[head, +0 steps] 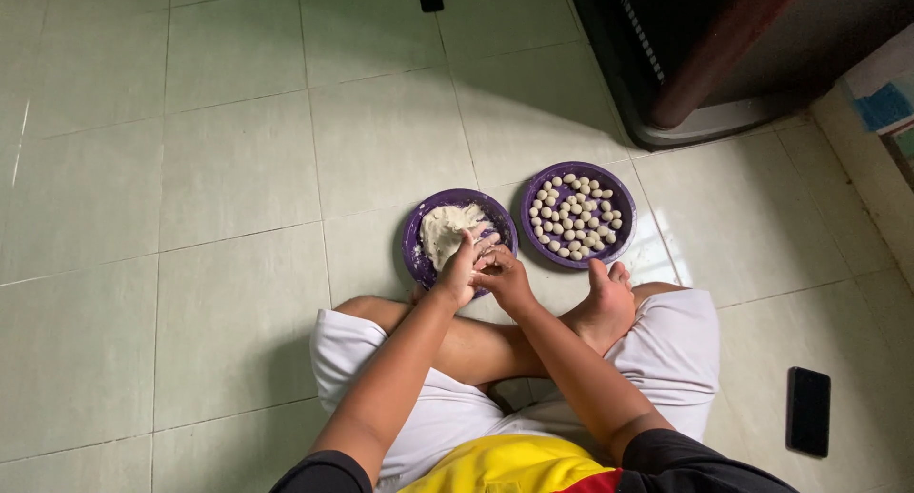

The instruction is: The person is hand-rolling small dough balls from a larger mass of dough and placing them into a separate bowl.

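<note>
— Position and lie of the dough?

— A pale dough mass [444, 230] is seen in the left purple plate [411, 234], which rests on the tiled floor [219, 198] just ahead of the crossed legs. The mass is heaped toward the plate's left half; its longer axis is judged to run from the near-left rim up toward the far side. No distinct pointing end can be made out.

— The hands?

— The left hand [458, 272] and the right hand [506, 278] are pressed together over the near-right edge of that plate. The fingers are curled inward, nearly closed. A small piece of dough appears to be enclosed between them, but it is hidden, so the hold cannot be confirmed.

— Surroundings?

— A second purple plate [623, 190] lies just to the right, bearing many small dough balls [574, 219]. A dark phone [808, 410] is noted well apart, at the right.
</note>
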